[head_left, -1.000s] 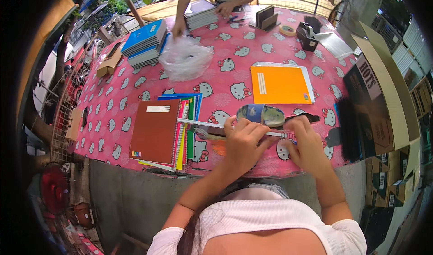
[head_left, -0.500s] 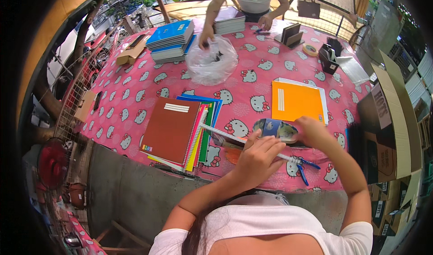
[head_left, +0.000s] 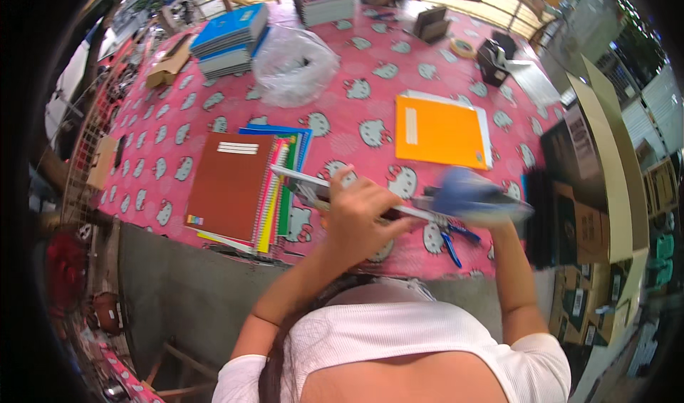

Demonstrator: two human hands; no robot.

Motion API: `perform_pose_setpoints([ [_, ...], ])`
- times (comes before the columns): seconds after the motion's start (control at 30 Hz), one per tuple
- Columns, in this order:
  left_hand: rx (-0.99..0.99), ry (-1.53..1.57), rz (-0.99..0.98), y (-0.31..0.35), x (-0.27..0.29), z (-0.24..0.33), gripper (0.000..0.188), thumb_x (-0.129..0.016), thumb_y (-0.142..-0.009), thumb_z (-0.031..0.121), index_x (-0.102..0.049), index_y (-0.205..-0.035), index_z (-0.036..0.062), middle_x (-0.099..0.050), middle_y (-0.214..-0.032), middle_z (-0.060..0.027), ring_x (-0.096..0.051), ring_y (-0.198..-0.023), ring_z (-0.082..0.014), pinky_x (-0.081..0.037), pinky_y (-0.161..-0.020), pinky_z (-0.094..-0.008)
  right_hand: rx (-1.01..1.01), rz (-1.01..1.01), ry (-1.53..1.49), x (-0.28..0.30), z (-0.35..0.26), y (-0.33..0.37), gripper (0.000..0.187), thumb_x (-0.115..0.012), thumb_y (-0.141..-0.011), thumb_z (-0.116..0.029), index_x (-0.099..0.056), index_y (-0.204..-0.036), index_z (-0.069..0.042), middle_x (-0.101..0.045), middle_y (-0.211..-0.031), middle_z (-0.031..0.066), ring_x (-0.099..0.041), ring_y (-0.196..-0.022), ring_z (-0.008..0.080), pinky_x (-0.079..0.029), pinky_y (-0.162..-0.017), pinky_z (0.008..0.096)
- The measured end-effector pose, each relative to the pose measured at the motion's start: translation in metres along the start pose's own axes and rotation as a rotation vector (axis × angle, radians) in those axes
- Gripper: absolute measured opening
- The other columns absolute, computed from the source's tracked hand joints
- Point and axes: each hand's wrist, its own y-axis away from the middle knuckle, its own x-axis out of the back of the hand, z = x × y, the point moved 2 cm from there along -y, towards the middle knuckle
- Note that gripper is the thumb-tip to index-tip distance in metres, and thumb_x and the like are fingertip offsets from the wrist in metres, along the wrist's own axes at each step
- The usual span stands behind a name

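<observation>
Nearest you, blue pliers (head_left: 449, 245) lie at the right end of a thin white strip (head_left: 303, 176), which your left hand (head_left: 362, 214) grasps. Your right hand (head_left: 500, 225) grasps a blue object (head_left: 474, 194) (blurred, covering most of that hand) above the table (head_left: 342, 111). Farther: a brown notebook (head_left: 224, 189) atop other notebooks (head_left: 286, 221), left; an orange notebook (head_left: 442, 132), right.

Head fisheye (left of 2) looks down across the table (head_left: 360, 116).

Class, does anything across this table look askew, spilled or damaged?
Under the brown notebook, a green notebook and a blue notebook jut out askew instead of lining up. A white item also peeks from under the orange notebook. No spill stands out.
</observation>
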Motion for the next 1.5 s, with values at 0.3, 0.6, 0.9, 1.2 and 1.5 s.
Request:
perform_pose_setpoints([
  [0.3, -0.019, 0.03, -0.052, -0.006, 0.003, 0.009, 0.025, -0.085, -0.059, 0.023, -0.067, -0.072, 0.0119, -0.064, -0.067, 0.0012, -0.059, -0.067, -0.0151, -0.03, -0.098, -0.0429, -0.557, 0.209, 1.174, -0.01, -0.001, -0.005, 0.038, -0.082, -0.067, -0.011, -0.061, -0.098, -0.002, -0.067, -0.091, 0.0066, -0.066, -0.087, 0.0201, -0.053, -0.076, 0.0327],
  [0.6, -0.017, -0.031, -0.044, -0.003, -0.005, 0.005, 0.023, -0.082, -0.063, 0.026, -0.067, -0.071, 0.0112, -0.064, -0.068, -0.0001, -0.058, -0.069, -0.0172, -0.029, -0.098, -0.0457, -0.411, 0.347, 0.626, -0.036, -0.059, -0.015, 0.047, -0.082, -0.068, -0.014, -0.063, -0.109, -0.001, -0.068, -0.093, 0.006, -0.063, -0.089, 0.0135, -0.051, -0.083, 0.0296],
  [0.9, 0.034, -0.026, -0.075, 0.0, -0.002, 0.011, 0.021, -0.081, -0.063, 0.023, -0.065, -0.068, 0.0108, -0.063, -0.065, -0.0006, -0.058, -0.067, -0.0183, -0.03, -0.095, -0.0448, -0.327, 0.415, 0.478, -0.009, -0.041, 0.001, 0.044, -0.078, -0.066, -0.004, -0.06, -0.106, 0.0, -0.068, -0.094, 0.0091, -0.065, -0.087, 0.015, -0.051, -0.076, 0.0297],
  [1.2, 0.014, -0.077, -0.023, 0.003, -0.001, 0.012, 0.023, -0.083, -0.061, 0.023, -0.065, -0.066, 0.0103, -0.062, -0.063, 0.0005, -0.057, -0.065, -0.0168, -0.032, -0.091, -0.0427, -0.463, 0.442, 0.714, -0.069, -0.076, -0.018, 0.033, -0.068, -0.084, -0.021, -0.065, -0.108, 0.002, -0.068, -0.086, 0.0158, -0.065, -0.076, 0.0261, -0.051, -0.073, 0.0301],
  [1.5, -0.072, -0.127, -0.081, -0.001, -0.002, 0.016, 0.022, -0.077, -0.072, 0.028, -0.074, -0.094, 0.023, -0.063, -0.076, 0.0039, -0.057, -0.077, -0.0158, -0.026, -0.093, -0.0486, -0.283, 0.552, 1.154, -0.123, -0.086, -0.006, 0.017, -0.069, -0.081, -0.014, -0.065, -0.093, -0.002, -0.059, -0.085, 0.0125, -0.062, -0.076, 0.0322, -0.049, -0.065, 0.0401],
])
